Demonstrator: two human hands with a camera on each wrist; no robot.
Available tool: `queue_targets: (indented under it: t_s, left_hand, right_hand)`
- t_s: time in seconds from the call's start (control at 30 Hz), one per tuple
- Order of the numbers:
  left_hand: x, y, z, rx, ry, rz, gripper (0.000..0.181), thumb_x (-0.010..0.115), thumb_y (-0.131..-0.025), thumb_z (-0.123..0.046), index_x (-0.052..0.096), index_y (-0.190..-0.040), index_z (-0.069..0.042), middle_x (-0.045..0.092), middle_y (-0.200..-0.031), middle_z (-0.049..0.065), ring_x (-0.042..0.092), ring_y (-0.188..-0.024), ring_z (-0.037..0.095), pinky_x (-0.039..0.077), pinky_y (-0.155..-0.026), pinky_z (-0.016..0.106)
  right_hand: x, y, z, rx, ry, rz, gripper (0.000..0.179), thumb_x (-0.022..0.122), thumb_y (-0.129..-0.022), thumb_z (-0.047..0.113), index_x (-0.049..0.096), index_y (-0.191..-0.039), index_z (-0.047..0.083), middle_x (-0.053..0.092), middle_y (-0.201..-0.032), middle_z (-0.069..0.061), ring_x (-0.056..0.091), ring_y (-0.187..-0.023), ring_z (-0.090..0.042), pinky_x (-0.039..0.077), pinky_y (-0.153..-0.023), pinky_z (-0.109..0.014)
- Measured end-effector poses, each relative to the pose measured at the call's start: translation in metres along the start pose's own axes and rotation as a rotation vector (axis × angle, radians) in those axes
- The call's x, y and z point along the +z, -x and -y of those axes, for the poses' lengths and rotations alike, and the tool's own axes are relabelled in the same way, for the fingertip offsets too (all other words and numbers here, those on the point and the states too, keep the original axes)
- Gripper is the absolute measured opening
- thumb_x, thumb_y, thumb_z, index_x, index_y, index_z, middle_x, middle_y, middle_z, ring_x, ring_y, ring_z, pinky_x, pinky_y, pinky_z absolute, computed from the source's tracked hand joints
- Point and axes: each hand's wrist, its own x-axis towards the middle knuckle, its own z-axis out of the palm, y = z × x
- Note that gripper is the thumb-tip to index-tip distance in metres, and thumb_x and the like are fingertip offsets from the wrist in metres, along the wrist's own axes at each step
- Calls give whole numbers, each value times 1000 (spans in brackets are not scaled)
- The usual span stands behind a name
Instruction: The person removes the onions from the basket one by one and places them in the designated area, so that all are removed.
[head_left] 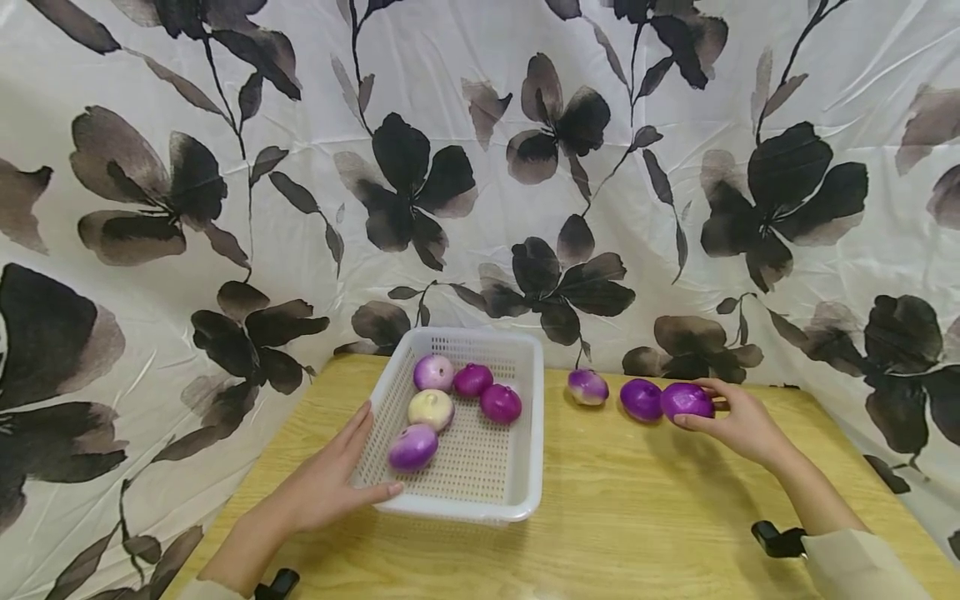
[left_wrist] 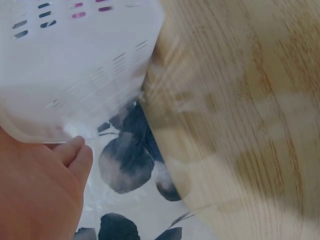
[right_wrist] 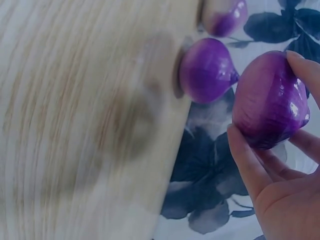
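In the head view, my right hand point(head_left: 738, 418) holds a purple onion point(head_left: 687, 401) between thumb and fingertips; the right wrist view shows the glossy onion point(right_wrist: 270, 100) with the fingers round its side and underneath. Just left of it lies another purple onion point(head_left: 641, 400), then a purple-and-white onion point(head_left: 588, 387). My left hand point(head_left: 326, 475) holds the near left corner of a white plastic basket point(head_left: 536, 433), thumb over the rim, fingers along the outer side. Inside the basket are several onions: dark purple ones point(head_left: 501, 403), a pale one point(head_left: 431, 410) and purple-and-white ones point(head_left: 412, 448).
The wooden table point(head_left: 622, 517) bears the basket left of its middle and the loose onions near its back edge. A floral cloth point(head_left: 465, 192) hangs behind and at the sides. Black wrist straps point(head_left: 778, 540) show on both arms.
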Motion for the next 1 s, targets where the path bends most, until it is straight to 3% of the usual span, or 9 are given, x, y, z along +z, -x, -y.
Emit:
queue_targets:
  t_s: [0.23, 1.0]
  left_hand:
    - [2, 0, 1, -1, -9, -5, 118, 62, -85, -77, 16, -163, -1, 1, -172, 9, 24, -151, 44, 34, -114, 65]
    - [5, -1, 6, 6, -13, -7, 120, 62, -84, -78, 15, -163, -1, 2, -172, 9, 24, -151, 44, 32, -115, 64]
  right_hand:
    - [1, -6, -7, 13, -14, -27, 73, 82, -88, 35, 53, -138, -10, 61, -127, -35, 62, -113, -51, 56, -91, -59]
    - [12, -20, -39, 173, 14, -27, 82, 76, -92, 39, 42, -143, -15, 53, -128, -43, 54, -117, -56, 50, -92, -62]
